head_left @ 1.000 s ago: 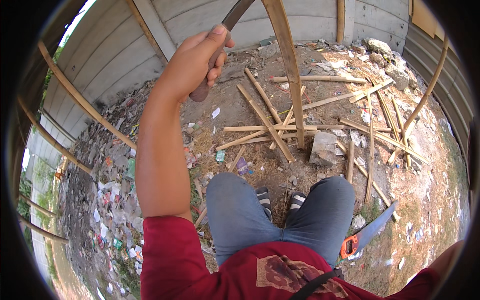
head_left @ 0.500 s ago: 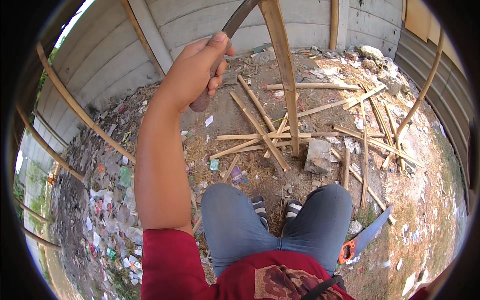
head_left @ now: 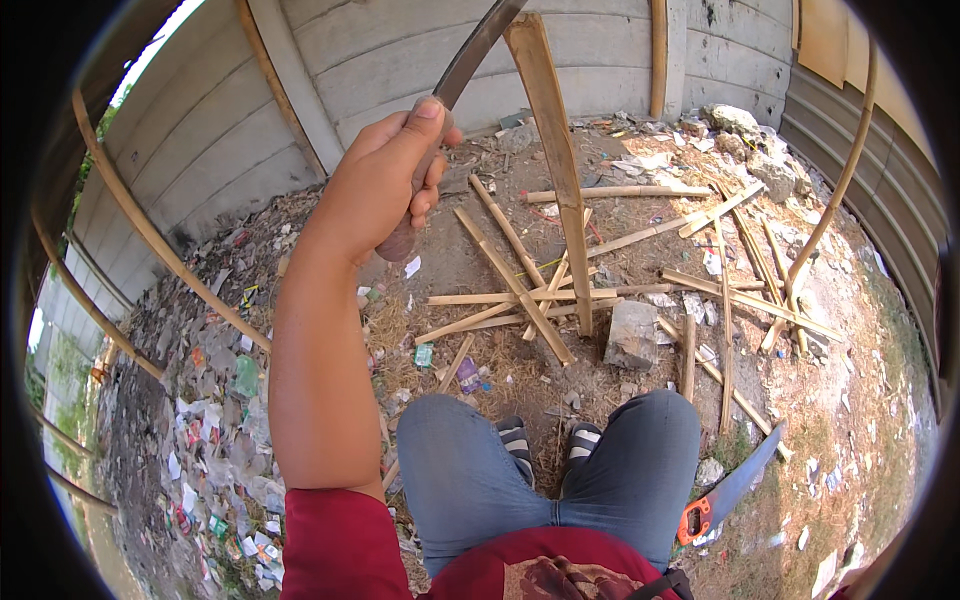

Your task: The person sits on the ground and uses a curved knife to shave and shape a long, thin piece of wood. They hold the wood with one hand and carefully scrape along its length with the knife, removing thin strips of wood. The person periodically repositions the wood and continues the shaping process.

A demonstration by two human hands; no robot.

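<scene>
My left hand (head_left: 400, 165) is closed around the rounded wooden handle (head_left: 398, 240) of a large knife. The knife's dark blade (head_left: 475, 58) slants up to the right and runs out at the top edge. Just right of the blade, a split bamboo piece (head_left: 560, 140) stands nearly upright, its lower end by a concrete block (head_left: 632, 335). Blade and bamboo top lie close together; whether they touch, I cannot tell. My right hand is out of the picture.
Cut bamboo strips (head_left: 515, 285) lie crisscrossed on the littered ground. A handsaw with an orange handle (head_left: 694, 520) lies beside my right leg. Bent bamboo poles (head_left: 150, 225) rise at the left, and another pole (head_left: 840, 180) at the right. A concrete wall (head_left: 420, 50) stands behind.
My left hand and the knife sit slightly lower in the picture, as does the whole scene. The upright bamboo's top end has come into view. My grip is the same.
</scene>
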